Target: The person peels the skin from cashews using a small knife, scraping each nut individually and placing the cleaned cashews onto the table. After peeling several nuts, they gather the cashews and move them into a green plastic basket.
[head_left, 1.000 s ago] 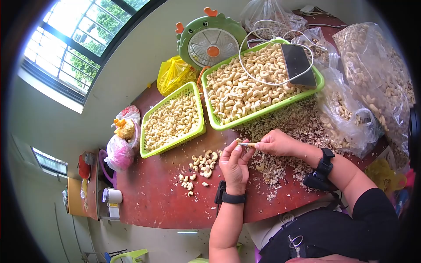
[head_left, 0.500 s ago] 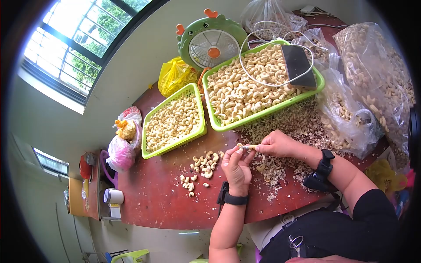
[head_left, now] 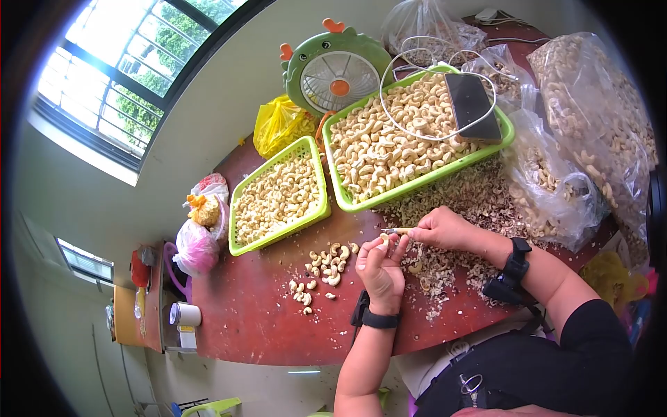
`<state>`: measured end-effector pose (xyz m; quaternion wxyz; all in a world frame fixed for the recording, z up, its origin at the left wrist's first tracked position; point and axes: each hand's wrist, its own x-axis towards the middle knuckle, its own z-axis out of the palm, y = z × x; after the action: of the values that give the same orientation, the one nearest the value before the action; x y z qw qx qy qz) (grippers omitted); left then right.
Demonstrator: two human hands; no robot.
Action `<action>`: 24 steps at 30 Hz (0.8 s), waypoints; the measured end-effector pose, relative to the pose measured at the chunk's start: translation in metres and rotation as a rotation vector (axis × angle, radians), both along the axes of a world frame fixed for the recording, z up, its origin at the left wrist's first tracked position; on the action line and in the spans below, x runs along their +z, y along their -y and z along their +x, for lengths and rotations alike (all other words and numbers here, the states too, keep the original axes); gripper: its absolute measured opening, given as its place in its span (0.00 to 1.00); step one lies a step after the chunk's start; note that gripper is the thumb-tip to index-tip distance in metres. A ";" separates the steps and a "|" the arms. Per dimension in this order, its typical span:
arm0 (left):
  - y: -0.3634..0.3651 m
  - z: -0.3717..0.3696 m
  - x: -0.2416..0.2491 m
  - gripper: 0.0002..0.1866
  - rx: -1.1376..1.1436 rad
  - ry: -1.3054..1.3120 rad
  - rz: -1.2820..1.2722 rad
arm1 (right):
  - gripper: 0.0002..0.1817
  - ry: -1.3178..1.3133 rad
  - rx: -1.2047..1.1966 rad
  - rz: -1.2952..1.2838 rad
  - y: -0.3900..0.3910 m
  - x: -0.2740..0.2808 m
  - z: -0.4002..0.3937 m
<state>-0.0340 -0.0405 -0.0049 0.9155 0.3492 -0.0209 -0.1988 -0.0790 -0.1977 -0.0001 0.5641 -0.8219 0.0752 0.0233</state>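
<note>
While left hand (head_left: 383,281) is pinching a cashew (head_left: 384,238), right hand (head_left: 445,229) clasping a knife (head_left: 399,231), loose nuts (head_left: 333,279) are lying at nine o'clock, outside filled baskets (head_left: 324,203).

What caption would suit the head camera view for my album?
Left hand holding a cashew, right hand a slim tool, before a smaller green basket and a larger one of cashews.
</note>
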 end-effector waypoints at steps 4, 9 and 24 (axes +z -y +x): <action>-0.003 0.007 -0.006 0.03 0.019 -0.015 -0.004 | 0.22 0.000 -0.058 0.072 0.004 0.005 0.000; -0.005 0.012 -0.009 0.06 -0.084 -0.005 0.085 | 0.22 0.007 -0.045 0.105 0.004 0.008 -0.001; -0.002 0.009 -0.004 0.10 -0.144 0.014 -0.014 | 0.23 -0.021 0.047 0.136 -0.005 0.009 -0.002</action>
<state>-0.0253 -0.0382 -0.0084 0.9009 0.3419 -0.0538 -0.2618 -0.0810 -0.1932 0.0086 0.6172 -0.7829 0.0598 0.0500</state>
